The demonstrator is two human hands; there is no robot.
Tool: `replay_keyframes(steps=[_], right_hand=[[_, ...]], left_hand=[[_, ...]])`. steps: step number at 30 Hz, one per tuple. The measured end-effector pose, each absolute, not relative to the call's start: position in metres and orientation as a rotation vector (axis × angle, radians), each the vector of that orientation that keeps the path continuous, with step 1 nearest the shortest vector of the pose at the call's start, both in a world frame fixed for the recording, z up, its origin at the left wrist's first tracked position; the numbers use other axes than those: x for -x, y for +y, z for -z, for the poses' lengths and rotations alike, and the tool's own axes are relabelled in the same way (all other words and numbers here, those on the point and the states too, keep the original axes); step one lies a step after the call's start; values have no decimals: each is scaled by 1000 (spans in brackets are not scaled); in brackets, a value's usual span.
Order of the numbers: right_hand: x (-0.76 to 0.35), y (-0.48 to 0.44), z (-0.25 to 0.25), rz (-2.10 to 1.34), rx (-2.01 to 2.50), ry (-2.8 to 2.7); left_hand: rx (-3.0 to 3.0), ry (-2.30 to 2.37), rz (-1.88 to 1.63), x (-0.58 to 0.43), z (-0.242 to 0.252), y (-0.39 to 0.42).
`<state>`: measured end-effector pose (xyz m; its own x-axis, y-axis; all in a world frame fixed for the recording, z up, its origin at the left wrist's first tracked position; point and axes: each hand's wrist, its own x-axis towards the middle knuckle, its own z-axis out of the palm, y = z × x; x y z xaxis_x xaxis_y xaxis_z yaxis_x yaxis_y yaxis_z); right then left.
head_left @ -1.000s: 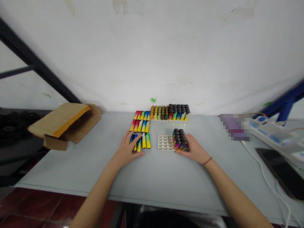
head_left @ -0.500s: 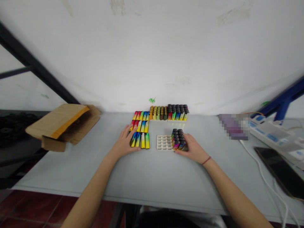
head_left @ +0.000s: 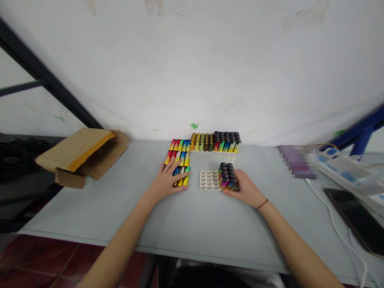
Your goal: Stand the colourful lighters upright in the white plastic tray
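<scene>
My left hand (head_left: 164, 184) is spread over the nearest row of lighters (head_left: 185, 181), which lie flat in yellow, blue and green and are partly hidden by its fingers. My right hand (head_left: 246, 191) curls round the right end of a white tray (head_left: 209, 187) with round holes. Black-topped lighters (head_left: 227, 176) stand upright in the tray's right part, and its left holes show bare. Behind my left fingers lie two more rows of flat lighters, a middle row (head_left: 183, 158) and a far row (head_left: 180, 145).
Against the wall stand a block of yellow-topped lighters (head_left: 202, 142) and a block of black-topped ones (head_left: 227, 141). An opened cardboard box (head_left: 78, 150) lies at left. To the right are a power strip (head_left: 345, 172), a dark phone (head_left: 354, 216) and a white cable (head_left: 331, 216).
My left hand has moved right, farther over the nearest row of flat lighters, covering more of them. My right hand stays at the tray. The whole view has shifted slightly.
</scene>
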<state>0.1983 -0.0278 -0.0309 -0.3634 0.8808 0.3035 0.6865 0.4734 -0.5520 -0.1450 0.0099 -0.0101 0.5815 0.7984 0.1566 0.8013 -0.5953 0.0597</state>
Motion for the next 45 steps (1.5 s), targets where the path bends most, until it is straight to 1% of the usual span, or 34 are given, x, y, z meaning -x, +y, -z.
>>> replay_keyframes(steps=[10, 18, 21, 24, 27, 30, 34, 41, 45], right_hand=[[-199, -27, 33, -446, 1296, -2149], [-197, -28, 28, -444, 1278, -2168], [-198, -27, 30, -437, 1270, -2167], [-198, -27, 32, -425, 1259, -2161], [-198, -27, 31, -418, 1263, -2163], [-197, -27, 29, -417, 1268, -2176], [-196, -27, 26, -424, 1262, -2173], [-197, -28, 28, -418, 1260, -2167], [-197, -28, 29, -413, 1259, -2181]], left_hand=[[2864, -1294, 274, 153, 15, 20], [2879, -1280, 396, 155, 10, 16], [2914, -1287, 516, 129, 0, 9], [3054, -1330, 673, 82, -7, 3], [3248, -1397, 708, 35, -8, 3], [3392, -1487, 701, 9, -7, 8], [3421, -1571, 786, 5, -9, 11], [3405, -1671, 770, 5, -8, 7], [3417, -1695, 927, 4, -7, 3]])
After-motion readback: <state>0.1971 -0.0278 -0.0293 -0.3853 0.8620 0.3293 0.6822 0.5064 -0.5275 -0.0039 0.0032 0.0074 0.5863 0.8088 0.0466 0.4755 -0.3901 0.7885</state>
